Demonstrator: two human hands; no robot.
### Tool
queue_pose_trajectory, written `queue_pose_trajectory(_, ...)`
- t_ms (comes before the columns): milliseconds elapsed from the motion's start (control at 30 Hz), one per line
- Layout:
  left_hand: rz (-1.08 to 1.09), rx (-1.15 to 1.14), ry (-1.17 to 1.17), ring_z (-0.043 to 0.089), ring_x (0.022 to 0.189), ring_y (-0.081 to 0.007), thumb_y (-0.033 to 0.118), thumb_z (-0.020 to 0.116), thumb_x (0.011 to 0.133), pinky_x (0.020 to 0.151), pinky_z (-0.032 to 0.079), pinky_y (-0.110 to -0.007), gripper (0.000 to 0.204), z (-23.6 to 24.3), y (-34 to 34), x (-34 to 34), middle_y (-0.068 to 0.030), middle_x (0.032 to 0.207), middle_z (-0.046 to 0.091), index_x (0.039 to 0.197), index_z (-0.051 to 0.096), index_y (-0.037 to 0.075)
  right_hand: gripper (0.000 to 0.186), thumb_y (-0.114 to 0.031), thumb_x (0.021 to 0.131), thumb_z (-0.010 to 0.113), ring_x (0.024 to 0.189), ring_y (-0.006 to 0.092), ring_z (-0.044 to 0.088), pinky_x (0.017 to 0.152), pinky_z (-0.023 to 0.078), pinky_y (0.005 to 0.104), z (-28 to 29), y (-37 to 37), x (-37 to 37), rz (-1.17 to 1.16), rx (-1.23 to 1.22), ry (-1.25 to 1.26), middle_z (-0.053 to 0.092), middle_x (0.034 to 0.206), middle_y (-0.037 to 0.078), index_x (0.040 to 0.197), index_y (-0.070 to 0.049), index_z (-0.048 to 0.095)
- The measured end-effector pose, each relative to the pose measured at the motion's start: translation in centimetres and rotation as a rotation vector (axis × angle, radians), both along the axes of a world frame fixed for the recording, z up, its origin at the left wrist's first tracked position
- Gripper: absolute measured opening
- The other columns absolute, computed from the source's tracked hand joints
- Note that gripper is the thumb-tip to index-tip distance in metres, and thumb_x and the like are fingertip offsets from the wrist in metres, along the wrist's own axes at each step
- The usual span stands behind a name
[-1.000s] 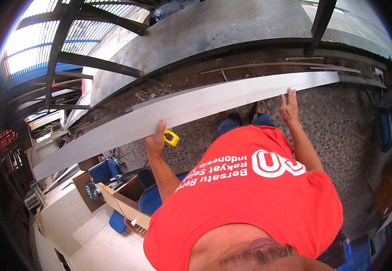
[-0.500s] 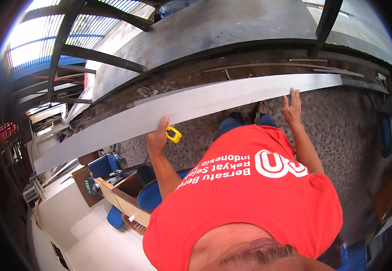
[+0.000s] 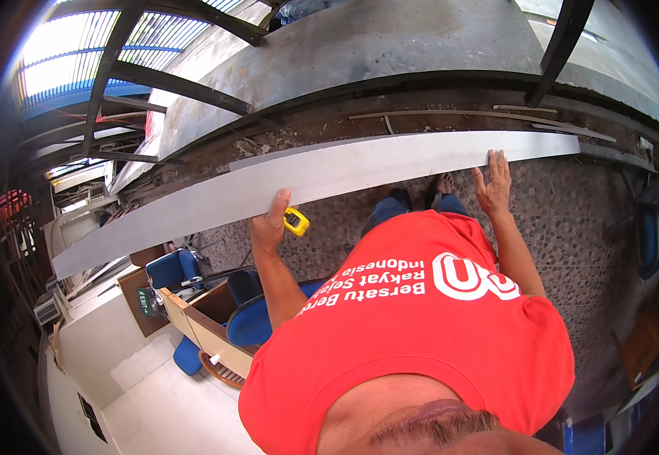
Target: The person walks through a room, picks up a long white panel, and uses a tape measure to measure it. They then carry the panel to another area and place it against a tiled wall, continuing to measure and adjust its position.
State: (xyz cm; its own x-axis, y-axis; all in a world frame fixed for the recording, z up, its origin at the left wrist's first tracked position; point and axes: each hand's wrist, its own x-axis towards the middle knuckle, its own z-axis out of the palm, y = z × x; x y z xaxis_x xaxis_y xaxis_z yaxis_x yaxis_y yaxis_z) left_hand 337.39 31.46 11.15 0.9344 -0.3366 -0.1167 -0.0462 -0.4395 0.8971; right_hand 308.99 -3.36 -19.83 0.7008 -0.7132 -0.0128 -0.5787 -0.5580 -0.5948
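Note:
A long white board (image 3: 375, 165), narrow and flat, stretches across in front of me from far left to right. My left hand (image 3: 270, 224) grips its near edge, thumb on the upper face and the other fingers mostly hidden. A yellow tape measure (image 3: 296, 221) sits against that hand, beside the thumb, seemingly held in it too. My right hand (image 3: 495, 186) is open, with its fingers stretched out and their tips on the board's near edge toward its right end. The thumb stands apart from the fingers.
Beyond the board runs a dusty ledge (image 3: 322, 136) with thin strips and dark metal framing (image 3: 420, 80). Blue chairs (image 3: 250, 322) and a wooden desk (image 3: 208, 330) stand at lower left. Another blue chair (image 3: 652, 235) is at right, on the pebbled floor (image 3: 557, 220).
The view has turned slightly, so the board and background sit a little differently. My right thumb is spread a bit farther from its fingers. My left hand keeps its grip.

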Motion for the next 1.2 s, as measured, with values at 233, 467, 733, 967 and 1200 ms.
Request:
queue_pose_trajectory(233, -0.023, -0.015, 0.020, 0.071, 0.079, -0.0204, 0.019, 0.075, 0.095, 0.071, 0.058, -0.033, 0.038, 0.0, 0.3, 0.1, -0.0114, 0.102, 0.069, 0.124, 0.061, -0.001, 0.085, -0.052, 0.092, 0.073, 0.154, 0.0440, 0.029, 0.122, 0.028, 0.0521, 1.8, 0.0, 0.7, 0.057, -0.011, -0.022, 0.030, 0.167, 0.026, 0.160, -0.011, 0.040)
queue_pose_trajectory(467, -0.059, -0.011, -0.006, 0.070, 0.082, -0.0192, 0.018, 0.075, 0.095, 0.071, 0.058, -0.033, 0.037, -0.1, 0.5, 0.5, -0.0111, 0.104, 0.069, 0.124, 0.061, -0.001, 0.094, -0.048, 0.088, 0.079, 0.155, 0.0436, 0.028, 0.122, 0.029, 0.0514, 3.3, -0.1, 1.7, 0.118, -0.037, -0.001, 0.029, 0.168, 0.026, 0.162, -0.010, 0.036)
queue_pose_trajectory(733, -0.055, -0.015, 0.002, 0.070, 0.082, -0.0194, 0.018, 0.074, 0.096, 0.072, 0.059, -0.032, 0.037, -0.1, 0.3, 0.3, -0.0114, 0.105, 0.069, 0.124, 0.061, -0.001, 0.095, -0.034, 0.084, 0.083, 0.154, 0.0438, 0.029, 0.122, 0.029, 0.0512, 3.6, -0.6, 2.5, 0.146, -0.043, -0.026, 0.029, 0.168, 0.025, 0.162, -0.010, 0.036)
queue_pose_trajectory(967, -0.053, -0.008, 0.030, 0.070, 0.083, -0.0195, 0.019, 0.074, 0.096, 0.072, 0.060, -0.033, 0.037, -0.3, 0.6, 0.5, -0.0121, 0.107, 0.069, 0.124, 0.062, -0.002, 0.090, -0.022, 0.085, 0.081, 0.154, 0.0430, 0.031, 0.122, 0.030, 0.0509, 3.1, -0.8, 3.2, 0.145, -0.044, 0.004, 0.033, 0.167, 0.023, 0.162, -0.011, 0.036)
queue_pose_trajectory(1200, -0.055, -0.015, 0.008, 0.070, 0.083, -0.0197, 0.020, 0.075, 0.096, 0.072, 0.060, -0.033, 0.038, -0.5, 0.6, 0.7, -0.0118, 0.107, 0.069, 0.124, 0.062, -0.001, 0.087, -0.018, 0.085, 0.079, 0.154, 0.0424, 0.031, 0.122, 0.031, 0.0508, 2.6, -0.8, 3.3, 0.134, -0.048, 0.008, 0.033, 0.167, 0.022, 0.161, -0.012, 0.039)
